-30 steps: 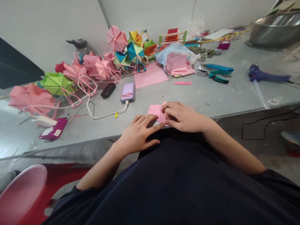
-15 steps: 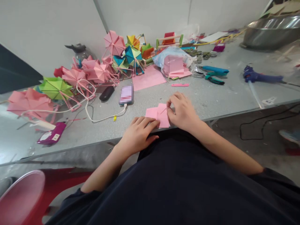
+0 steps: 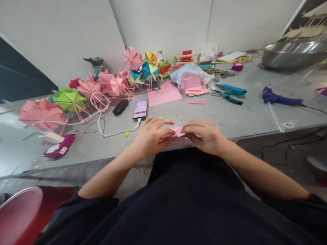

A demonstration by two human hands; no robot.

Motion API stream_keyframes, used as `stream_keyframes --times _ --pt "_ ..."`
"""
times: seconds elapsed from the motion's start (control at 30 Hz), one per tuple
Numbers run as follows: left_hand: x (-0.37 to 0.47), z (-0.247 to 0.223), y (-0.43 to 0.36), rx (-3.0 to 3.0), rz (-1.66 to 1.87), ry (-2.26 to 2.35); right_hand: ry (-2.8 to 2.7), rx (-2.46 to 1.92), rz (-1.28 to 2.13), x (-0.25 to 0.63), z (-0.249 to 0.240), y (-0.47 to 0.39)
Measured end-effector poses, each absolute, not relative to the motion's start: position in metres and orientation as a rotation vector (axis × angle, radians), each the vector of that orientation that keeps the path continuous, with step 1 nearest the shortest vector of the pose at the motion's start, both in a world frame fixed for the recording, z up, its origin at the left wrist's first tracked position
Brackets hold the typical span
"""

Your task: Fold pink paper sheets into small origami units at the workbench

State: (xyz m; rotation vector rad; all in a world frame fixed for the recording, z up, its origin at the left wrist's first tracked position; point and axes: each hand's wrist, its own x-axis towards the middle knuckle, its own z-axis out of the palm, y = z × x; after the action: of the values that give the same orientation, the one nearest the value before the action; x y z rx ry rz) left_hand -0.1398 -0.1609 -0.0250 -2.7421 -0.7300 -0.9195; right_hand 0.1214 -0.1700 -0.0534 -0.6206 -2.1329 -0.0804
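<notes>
A small folded piece of pink paper is held between my two hands near the front edge of the table. My left hand pinches its left end between thumb and fingers. At the right end, the thumb and fingers of my right hand are closed on the same paper. Part of the paper is hidden by my fingers. Beyond my hands lie a narrow pink strip and a large flat pink sheet.
Paper umbrellas and a cabled phone stand or lie to the left. Behind are a plastic bag with pink papers. Pliers, a blue glue gun and a metal bowl are on the right.
The pink paper has gone from lying flat on the table to being gripped at both ends. My left hand has closed on it, and the view has tilted up slightly.
</notes>
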Motion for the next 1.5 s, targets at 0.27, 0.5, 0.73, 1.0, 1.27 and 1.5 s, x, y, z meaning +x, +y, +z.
stream_keyframes --times 0.27,0.5,0.73,1.0,1.27,1.5 --pt "-0.128 0.039 -0.095 -2.992 -1.320 -1.029 -2.214 -0.631 0.258 0.130 0.026 -0.074" --pt "-0.119 0.015 -0.081 -2.817 -1.618 -1.203 -2.119 -0.636 0.217 0.113 0.010 -0.033" --pt "-0.107 -0.003 -0.085 -2.770 -1.689 -1.218 -1.956 -0.681 0.313 0.104 -0.018 -0.035" --pt "-0.100 -0.008 -0.090 -2.748 -1.686 -1.235 -1.898 -0.709 0.217 0.103 -0.021 -0.041" --pt "-0.095 -0.015 -0.091 -2.758 -1.664 -1.291 -1.814 -0.808 0.097 0.098 -0.032 -0.040" --pt "-0.094 -0.018 -0.089 -2.763 -1.590 -1.376 -1.817 -0.862 0.025 0.097 -0.038 -0.036"
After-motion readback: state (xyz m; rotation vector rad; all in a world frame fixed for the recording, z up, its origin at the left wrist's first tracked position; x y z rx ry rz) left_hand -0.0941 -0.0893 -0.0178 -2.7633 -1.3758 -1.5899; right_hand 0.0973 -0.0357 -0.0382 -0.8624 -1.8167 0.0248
